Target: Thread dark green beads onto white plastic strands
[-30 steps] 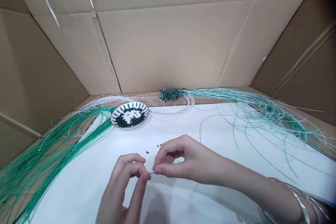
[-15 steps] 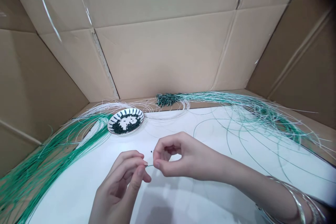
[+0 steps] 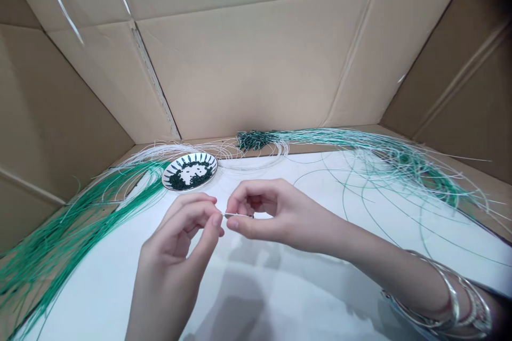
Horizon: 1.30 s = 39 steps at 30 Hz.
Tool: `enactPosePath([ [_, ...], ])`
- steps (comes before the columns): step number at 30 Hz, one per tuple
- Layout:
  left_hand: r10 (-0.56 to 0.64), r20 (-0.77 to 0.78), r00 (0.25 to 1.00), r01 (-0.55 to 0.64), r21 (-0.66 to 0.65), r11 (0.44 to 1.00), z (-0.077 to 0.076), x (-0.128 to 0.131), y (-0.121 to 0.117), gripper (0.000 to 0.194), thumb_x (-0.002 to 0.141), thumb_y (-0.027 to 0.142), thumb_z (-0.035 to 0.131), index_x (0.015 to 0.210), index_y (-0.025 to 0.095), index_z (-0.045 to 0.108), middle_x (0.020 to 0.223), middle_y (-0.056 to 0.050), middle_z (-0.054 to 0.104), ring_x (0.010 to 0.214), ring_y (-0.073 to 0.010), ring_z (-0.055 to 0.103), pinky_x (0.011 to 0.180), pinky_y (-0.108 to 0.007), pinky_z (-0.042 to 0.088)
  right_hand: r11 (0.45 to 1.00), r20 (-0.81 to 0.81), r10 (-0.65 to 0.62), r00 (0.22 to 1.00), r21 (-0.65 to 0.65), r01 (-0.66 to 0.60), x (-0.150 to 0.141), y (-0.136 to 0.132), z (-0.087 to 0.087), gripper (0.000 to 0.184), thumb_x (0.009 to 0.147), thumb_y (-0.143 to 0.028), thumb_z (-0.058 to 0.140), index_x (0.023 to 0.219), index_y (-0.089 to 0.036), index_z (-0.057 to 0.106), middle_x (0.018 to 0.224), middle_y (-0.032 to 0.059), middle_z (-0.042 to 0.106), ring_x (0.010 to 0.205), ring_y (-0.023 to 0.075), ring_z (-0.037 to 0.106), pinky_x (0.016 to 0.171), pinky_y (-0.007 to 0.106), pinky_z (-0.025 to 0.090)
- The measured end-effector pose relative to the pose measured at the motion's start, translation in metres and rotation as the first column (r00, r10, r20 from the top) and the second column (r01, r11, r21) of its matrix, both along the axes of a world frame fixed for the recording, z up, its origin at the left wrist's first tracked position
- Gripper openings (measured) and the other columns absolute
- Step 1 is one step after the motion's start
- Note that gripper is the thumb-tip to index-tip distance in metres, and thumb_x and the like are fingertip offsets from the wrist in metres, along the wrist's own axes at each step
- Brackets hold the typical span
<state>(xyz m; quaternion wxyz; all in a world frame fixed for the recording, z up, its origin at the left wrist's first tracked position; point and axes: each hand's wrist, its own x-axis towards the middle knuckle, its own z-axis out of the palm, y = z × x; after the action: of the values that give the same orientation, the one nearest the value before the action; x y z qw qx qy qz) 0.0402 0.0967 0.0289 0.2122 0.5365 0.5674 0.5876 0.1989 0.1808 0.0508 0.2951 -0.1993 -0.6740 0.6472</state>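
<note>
Pinching a thin pale strand (image 3: 236,215) level between them, the left hand (image 3: 178,237) and right hand (image 3: 264,213) stand raised, fingertips pressed together; a dark bead (image 3: 251,216) sits at the strand's right end, by the right hand's fingers; a black-and-white plate (image 3: 208,171) of dark green beads lies just beyond; green strands (image 3: 68,234) fan across a white sheet (image 3: 120,298) inside a cardboard box (image 3: 248,64).

Beads (image 3: 180,182) on a plate (image 3: 190,157), strand bundles (image 3: 76,226) either side
</note>
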Motion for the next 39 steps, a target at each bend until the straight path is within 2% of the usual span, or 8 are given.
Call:
enactPosePath([
  [5,-0.075,0.007,0.997,0.075,0.005,0.997,0.004,-0.009,0.013,0.019,0.09,0.032,0.067,0.071,0.031,0.069,0.094,0.003,0.065,0.106,-0.015,0.062,0.081,-0.015,0.05,0.996,-0.125,-0.083,0.989,-0.036,0.079,-0.001,-0.001,0.002,0.006,0.084,-0.016,0.075,0.08,-0.016,0.07,0.076,-0.003,0.065,0.071,0.0096,0.056,0.066,0.02,0.045],
  [7,-0.147,-0.098,0.984,0.131,-0.154,0.979,-0.002,-0.024,0.021,0.014,0.086,0.04,0.07,0.097,0.032,0.07,0.103,0.001,0.068,0.096,-0.0199,0.067,0.081,-0.029,0.055,0.989,-0.112,-0.143,0.983,0.011,0.145,0.0,0.001,0.002,0.009,0.088,-0.019,0.071,0.079,-0.016,0.07,0.077,-0.0027,0.065,0.073,0.0098,0.059,0.067,0.02,0.047],
  [9,-0.207,-0.354,0.912,0.057,-0.389,0.92,-0.016,-0.044,0.032,0.043,0.081,0.049,0.068,0.118,0.028,0.065,0.116,-0.006,0.069,0.092,-0.0257,0.068,0.084,-0.042,0.054,0.978,-0.1,-0.196,0.975,0.048,0.202,0.001,0.006,0.002,0.012,0.087,-0.02,0.07,0.076,-0.016,0.069,0.076,-0.0034,0.064,0.071,0.0095,0.059,0.066,0.02,0.049],
  [12,-0.233,-0.461,0.857,-0.012,-0.47,0.883,-0.041,-0.07,0.047,0.035,0.076,0.038,0.066,0.101,0.016,0.075,0.105,-0.016,0.072,0.088,-0.0352,0.067,0.082,-0.053,0.049,0.967,-0.084,-0.245,0.966,0.055,0.25,0.004,0.015,0.002,0.013,0.084,-0.02,0.073,0.073,-0.017,0.068,0.073,-0.0044,0.062,0.068,0.0087,0.057,0.062,0.018,0.051],
  [19,-0.283,-0.462,0.841,0.049,-0.455,0.889,-0.063,-0.073,0.054,0.022,0.077,0.027,0.061,0.08,0.024,0.083,0.086,-0.009,0.075,0.076,-0.0294,0.065,0.078,-0.042,0.045,0.966,-0.056,-0.244,0.968,0.07,0.247,0.004,0.024,0.0,0.019,0.077,-0.03,0.081,0.071,-0.018,0.068,0.069,-0.0041,0.06,0.064,0.0101,0.053,0.06,0.02,0.052],
  [30,-0.132,0.06,0.989,0.145,-0.37,0.918,-0.033,-0.046,0.011,0.017,0.082,0.041,0.071,0.08,0.026,0.077,0.07,-0.001,0.071,0.07,-0.02,0.064,0.067,-0.027,0.048,0.979,0.129,-0.182,0.975,0.118,0.167,-0.01,0.01,-0.019,0.009,0.085,-0.023,0.071,0.077,-0.019,0.068,0.082,0.0017,0.072,0.083,0.0177,0.066,0.08,0.032,0.05],
  [34,0.043,0.41,0.911,0.104,-0.329,0.939,-0.025,-0.027,-0.011,0.016,0.073,0.04,0.083,0.075,0.025,0.079,0.063,0.002,0.067,0.067,-0.0141,0.059,0.066,-0.02,0.047,0.982,0.116,-0.148,0.982,0.136,0.132,-0.014,-0.008,-0.019,0.007,0.087,-0.017,0.066,0.08,-0.019,0.067,0.081,0.0013,0.072,0.082,0.0174,0.067,0.081,0.032,0.052],
  [39,0.085,0.537,0.839,0.096,-0.3,0.949,-0.019,-0.011,-0.019,0.022,0.065,0.044,0.09,0.072,0.025,0.081,0.063,0.003,0.069,0.069,-0.013,0.059,0.071,-0.017,0.048,0.991,0.026,-0.107,0.994,0.087,0.104,-0.015,-0.023,-0.019,0.009,0.089,-0.017,0.066,0.08,-0.019,0.065,0.079,0.001,0.072,0.079,0.0159,0.068,0.079,0.03,0.053],
])
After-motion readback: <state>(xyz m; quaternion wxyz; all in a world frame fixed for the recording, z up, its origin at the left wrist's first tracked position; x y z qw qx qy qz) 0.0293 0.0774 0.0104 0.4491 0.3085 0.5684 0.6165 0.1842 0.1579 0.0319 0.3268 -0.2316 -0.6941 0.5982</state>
